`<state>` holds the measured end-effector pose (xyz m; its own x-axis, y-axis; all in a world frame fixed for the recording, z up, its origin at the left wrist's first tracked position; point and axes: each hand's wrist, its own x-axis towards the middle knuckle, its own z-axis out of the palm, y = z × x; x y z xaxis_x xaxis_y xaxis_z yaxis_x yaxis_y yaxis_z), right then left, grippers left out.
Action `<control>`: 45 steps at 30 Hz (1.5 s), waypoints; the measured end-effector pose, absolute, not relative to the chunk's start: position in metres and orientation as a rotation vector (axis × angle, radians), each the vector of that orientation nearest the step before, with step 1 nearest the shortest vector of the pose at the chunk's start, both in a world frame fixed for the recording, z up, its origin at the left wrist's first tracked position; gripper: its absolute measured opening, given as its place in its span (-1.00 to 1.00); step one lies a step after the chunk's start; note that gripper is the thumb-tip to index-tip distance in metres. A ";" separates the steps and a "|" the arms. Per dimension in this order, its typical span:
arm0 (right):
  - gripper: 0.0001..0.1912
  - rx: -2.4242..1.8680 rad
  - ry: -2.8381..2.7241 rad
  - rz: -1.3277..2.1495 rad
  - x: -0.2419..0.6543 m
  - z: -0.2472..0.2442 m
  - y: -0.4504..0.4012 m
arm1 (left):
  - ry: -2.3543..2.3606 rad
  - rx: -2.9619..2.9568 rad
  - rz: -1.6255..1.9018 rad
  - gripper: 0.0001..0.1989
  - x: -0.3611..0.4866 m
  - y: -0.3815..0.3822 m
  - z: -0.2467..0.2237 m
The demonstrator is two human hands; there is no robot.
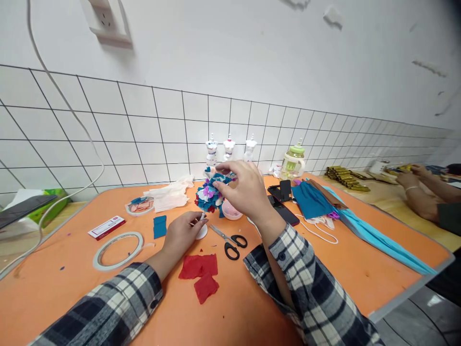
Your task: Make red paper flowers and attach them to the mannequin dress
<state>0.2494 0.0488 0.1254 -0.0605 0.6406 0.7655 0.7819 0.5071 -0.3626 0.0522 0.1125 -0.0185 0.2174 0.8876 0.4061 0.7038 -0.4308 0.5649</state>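
A small dress form (pixel 210 194) has a ruffled skirt of blue, white, purple and red fabric petals. It is tilted above the orange table. My left hand (pixel 183 235) is closed, pinching its white stem just over the round white base (pixel 202 232). My right hand (pixel 245 187) curls around its upper part, thumb against the blue petals and index finger near the top. What lies under the right fingers is partly hidden. Behind the skirt sits a pink bowl (pixel 231 211). Black-handled scissors (pixel 230 241) lie open beside my left hand, with red fabric pieces (pixel 200 267) nearer me.
Three white dress forms (pixel 229 150) stand by the wall. Left are a tape roll (pixel 96 257), a small box (pixel 107 227), a blue fabric piece (pixel 160 226) and pale fabric (pixel 171 194). Right are phones (pixel 283 209), blue cloth (pixel 311 199), a bottle (pixel 293 163) and another person's hands (pixel 410 180).
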 end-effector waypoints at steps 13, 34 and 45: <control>-0.72 -1.084 -1.647 -0.015 0.259 0.129 0.048 | 1.498 2.403 1.213 -0.67 0.050 0.103 -0.013; -0.88 -1.012 -1.817 -0.635 0.261 0.128 0.039 | 1.447 2.407 1.264 -0.68 0.053 0.099 -0.011; -0.86 -1.061 -1.881 -0.532 0.254 0.133 0.030 | 1.424 2.459 1.230 -0.67 0.052 0.101 -0.010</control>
<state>0.2539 0.0302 0.1330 -0.2418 0.4590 0.8549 0.8388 0.5418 -0.0537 0.0523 0.1007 -0.0101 0.2613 0.7482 0.6099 0.7122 -0.5759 0.4014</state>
